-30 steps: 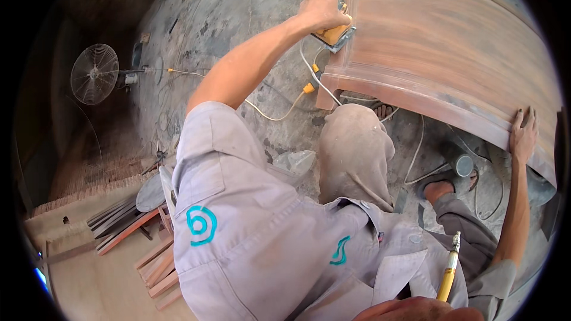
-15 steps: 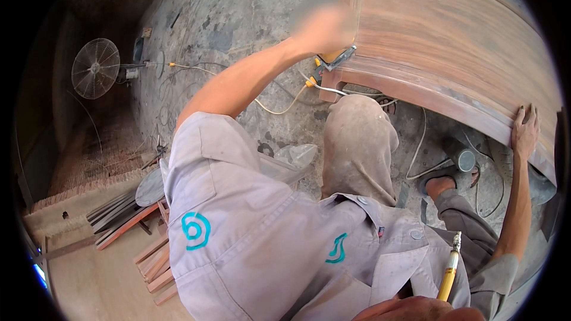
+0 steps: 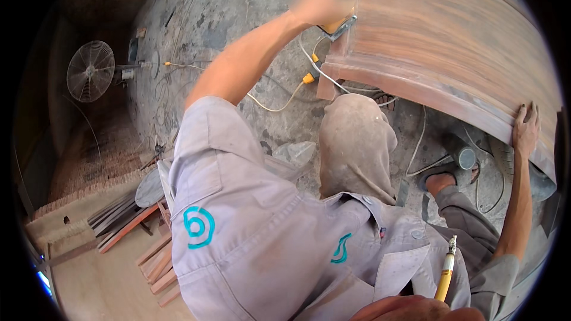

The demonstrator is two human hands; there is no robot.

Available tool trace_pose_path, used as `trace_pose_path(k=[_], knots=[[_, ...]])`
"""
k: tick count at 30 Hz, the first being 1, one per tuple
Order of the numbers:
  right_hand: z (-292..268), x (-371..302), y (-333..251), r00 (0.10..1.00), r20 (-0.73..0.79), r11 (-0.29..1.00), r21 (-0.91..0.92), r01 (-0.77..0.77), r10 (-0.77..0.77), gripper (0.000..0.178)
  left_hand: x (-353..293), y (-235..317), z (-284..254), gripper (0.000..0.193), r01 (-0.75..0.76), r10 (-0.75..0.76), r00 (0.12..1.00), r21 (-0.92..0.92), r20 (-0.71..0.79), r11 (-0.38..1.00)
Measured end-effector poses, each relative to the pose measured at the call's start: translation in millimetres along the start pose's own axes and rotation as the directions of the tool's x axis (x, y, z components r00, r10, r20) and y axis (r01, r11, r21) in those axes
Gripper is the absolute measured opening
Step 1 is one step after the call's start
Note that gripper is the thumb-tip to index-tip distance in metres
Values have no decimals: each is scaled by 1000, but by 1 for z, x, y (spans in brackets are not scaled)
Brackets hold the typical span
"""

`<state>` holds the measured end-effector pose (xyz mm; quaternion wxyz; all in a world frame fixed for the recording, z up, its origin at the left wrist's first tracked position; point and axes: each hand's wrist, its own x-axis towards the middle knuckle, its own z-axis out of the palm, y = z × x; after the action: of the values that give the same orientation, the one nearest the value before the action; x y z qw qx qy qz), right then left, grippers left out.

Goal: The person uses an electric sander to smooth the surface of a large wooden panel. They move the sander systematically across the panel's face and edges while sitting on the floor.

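A yellow power sander point(image 3: 338, 25) with a grey pad is in my left hand point(image 3: 321, 5), its pad at the left edge of a brown wooden panel point(image 3: 440, 30). Blur covers the fingers, but the hand is closed over the tool's top. The panel has a raised frame, visible wood grain and pale dust along its near rail. On that rail's right end lies my right hand point(image 3: 526, 129), fingers stretched out, holding nothing. A white cord point(image 3: 321, 71) runs below the sander, next to a yellow plug point(image 3: 308, 78).
Cords cross the concrete floor point(image 3: 238, 41). A grey cylinder point(image 3: 466, 157) stands below the panel near a sandaled foot point(image 3: 439, 182). At left are a round fan point(image 3: 90, 71) and several wooden strips point(image 3: 157, 264). My bent knee point(image 3: 357, 137) is close to the panel's near-left corner.
My left hand and the sander have moved away from me, along the panel's left edge. The right hand has stayed in place on the rail.
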<state>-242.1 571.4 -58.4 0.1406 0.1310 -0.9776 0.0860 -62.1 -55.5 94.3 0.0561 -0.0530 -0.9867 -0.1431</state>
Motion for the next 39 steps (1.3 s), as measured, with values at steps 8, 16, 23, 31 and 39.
trace_pose_path(k=[8,16,23,31,39], knots=[[-1,-1,-4,1000,-16,1000,-4,-2,2,55,-45,74,-36,66,192,-242,937,209,252,959],[-4,1,-6,999,23,999,-38,-32,32,59,-44,75,-31,58,42,-159,926,325,343,945],[3,1,2,1000,-1,999,-51,-11,11,59,-34,60,-32,52,-103,-58,901,342,430,934],[5,1,4,1000,-2,1000,-6,-17,17,59,-40,57,-31,51,-111,-8,922,283,386,953],[9,-1,1,1000,-9,999,-35,-5,5,59,-44,58,-29,50,-138,37,946,299,321,944]])
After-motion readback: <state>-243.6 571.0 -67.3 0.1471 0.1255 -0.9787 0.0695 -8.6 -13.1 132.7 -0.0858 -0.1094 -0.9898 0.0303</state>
